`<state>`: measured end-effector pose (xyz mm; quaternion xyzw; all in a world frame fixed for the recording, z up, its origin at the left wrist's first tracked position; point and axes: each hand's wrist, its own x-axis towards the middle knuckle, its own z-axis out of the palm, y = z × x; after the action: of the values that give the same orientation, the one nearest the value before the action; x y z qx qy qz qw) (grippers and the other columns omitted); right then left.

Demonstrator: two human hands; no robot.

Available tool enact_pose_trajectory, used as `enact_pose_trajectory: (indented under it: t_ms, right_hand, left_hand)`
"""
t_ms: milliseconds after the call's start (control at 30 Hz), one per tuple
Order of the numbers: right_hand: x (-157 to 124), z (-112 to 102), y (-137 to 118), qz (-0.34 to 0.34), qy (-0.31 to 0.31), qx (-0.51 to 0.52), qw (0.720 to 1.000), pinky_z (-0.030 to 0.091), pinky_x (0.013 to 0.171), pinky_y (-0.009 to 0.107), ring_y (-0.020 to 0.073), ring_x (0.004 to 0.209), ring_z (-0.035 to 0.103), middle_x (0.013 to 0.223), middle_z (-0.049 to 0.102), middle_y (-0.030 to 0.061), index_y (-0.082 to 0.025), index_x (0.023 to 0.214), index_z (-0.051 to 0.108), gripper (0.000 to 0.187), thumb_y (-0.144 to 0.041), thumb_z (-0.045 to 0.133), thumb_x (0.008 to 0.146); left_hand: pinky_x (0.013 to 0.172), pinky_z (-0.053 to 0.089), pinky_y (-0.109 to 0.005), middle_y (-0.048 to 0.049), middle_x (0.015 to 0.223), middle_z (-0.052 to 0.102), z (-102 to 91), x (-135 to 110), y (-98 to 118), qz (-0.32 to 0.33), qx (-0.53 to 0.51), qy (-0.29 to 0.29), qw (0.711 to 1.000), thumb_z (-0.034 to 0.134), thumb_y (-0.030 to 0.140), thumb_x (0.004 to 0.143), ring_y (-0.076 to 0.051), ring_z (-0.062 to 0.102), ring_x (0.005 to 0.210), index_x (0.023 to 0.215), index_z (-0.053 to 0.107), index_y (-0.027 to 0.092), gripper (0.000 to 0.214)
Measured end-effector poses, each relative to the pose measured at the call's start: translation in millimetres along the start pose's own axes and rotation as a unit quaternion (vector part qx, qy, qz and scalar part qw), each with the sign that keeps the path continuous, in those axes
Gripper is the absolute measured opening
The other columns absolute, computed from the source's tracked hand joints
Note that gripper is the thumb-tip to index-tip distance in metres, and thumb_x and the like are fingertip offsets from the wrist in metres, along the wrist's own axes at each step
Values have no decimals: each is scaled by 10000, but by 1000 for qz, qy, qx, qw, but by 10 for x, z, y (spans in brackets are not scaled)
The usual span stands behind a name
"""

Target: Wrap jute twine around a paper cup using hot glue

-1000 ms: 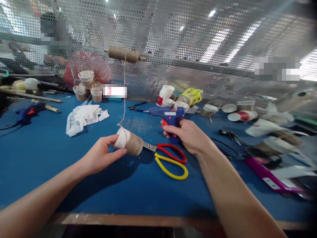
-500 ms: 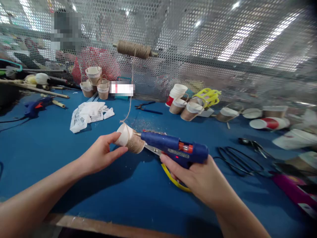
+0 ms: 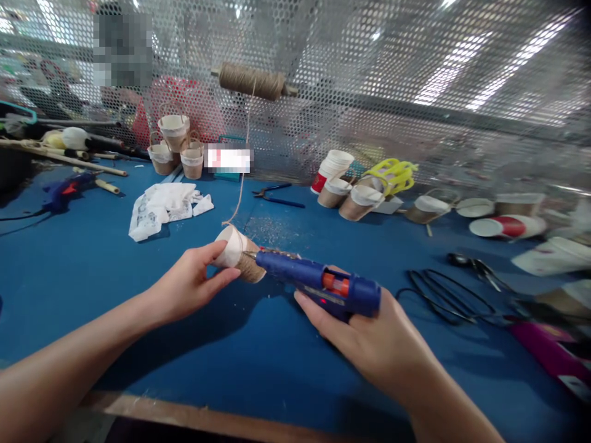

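Note:
My left hand [image 3: 196,277] grips a paper cup [image 3: 227,247] by its white upper part, thumb below and fingers above. The cup lies tilted on its side, its lower part wrapped in brown twine [image 3: 250,269]. A strand of twine [image 3: 242,184] runs down to it from a spool [image 3: 252,81] on the mesh. My right hand [image 3: 355,326] is closed around a blue glue gun [image 3: 295,269] with a small red light lit. The gun's metal nozzle touches or nearly touches the cup where white paper meets twine; I cannot tell which.
Blue-handled pliers [image 3: 279,198] and crumpled white paper [image 3: 161,206] lie beyond my hands. Twine-wrapped cups [image 3: 174,132] stand back left, more [image 3: 360,202] back right. Another glue gun [image 3: 64,194] lies left. A black cable [image 3: 443,295] lies right, before the perforated metal screen [image 3: 314,111].
The glue gun has shifted slightly left, its nozzle closer over the cup. The scissors with a yellow handle seen beneath my right hand no longer show. My left hand keeps its grip.

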<state>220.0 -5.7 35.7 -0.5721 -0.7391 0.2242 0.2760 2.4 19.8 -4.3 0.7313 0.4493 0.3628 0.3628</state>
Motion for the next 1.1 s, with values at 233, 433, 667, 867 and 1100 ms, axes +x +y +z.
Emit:
enact_pose_trajectory:
  t_ms: [233, 433, 667, 867, 1100]
  right_hand:
    - [-19, 23, 5, -26, -12, 6, 1000, 464, 539, 271, 163, 547, 560, 627, 621, 5, -211, 693, 554, 144, -345, 539, 743]
    - [-32, 31, 9, -24, -20, -3, 1000, 456, 520, 255, 144, 520, 545, 593, 608, -21, -221, 684, 544, 136, -338, 534, 753]
    - [18, -38, -19, -2, 7, -8, 1000, 477, 517, 295, 172, 505, 543, 543, 593, 5, -216, 596, 563, 182, -356, 526, 707]
    - [19, -30, 57, -6, 24, 13, 1000, 460, 455, 253, 147, 470, 510, 526, 573, -24, -231, 608, 550, 163, -367, 594, 686]
    - [4, -39, 1, -24, 1, -5, 1000, 473, 514, 292, 176, 535, 550, 580, 606, 18, -213, 616, 580, 162, -335, 537, 713]
  left_hand:
    - [764, 463, -269, -54, 947, 668, -10, 12, 3, 14, 18, -13, 1000, 492, 273, 821, -184, 603, 841, 958, 570, 152, 199]
    - [774, 466, -304, -49, 874, 663, -10, 13, -28, 11, 69, 2, 998, 493, 279, 811, -173, 579, 778, 910, 581, 144, 189]
    - [939, 400, -364, -7, 805, 654, 0, 12, -111, 66, 102, 7, 993, 475, 290, 815, -125, 530, 678, 856, 582, 156, 176]
    - [999, 344, -400, -24, 915, 660, -8, 12, -154, 80, 72, -5, 994, 484, 259, 817, -141, 560, 756, 966, 573, 176, 193]
    - [1006, 340, -380, -9, 881, 661, -11, 16, -152, 55, 82, -12, 995, 485, 285, 816, -143, 568, 755, 947, 587, 176, 199]
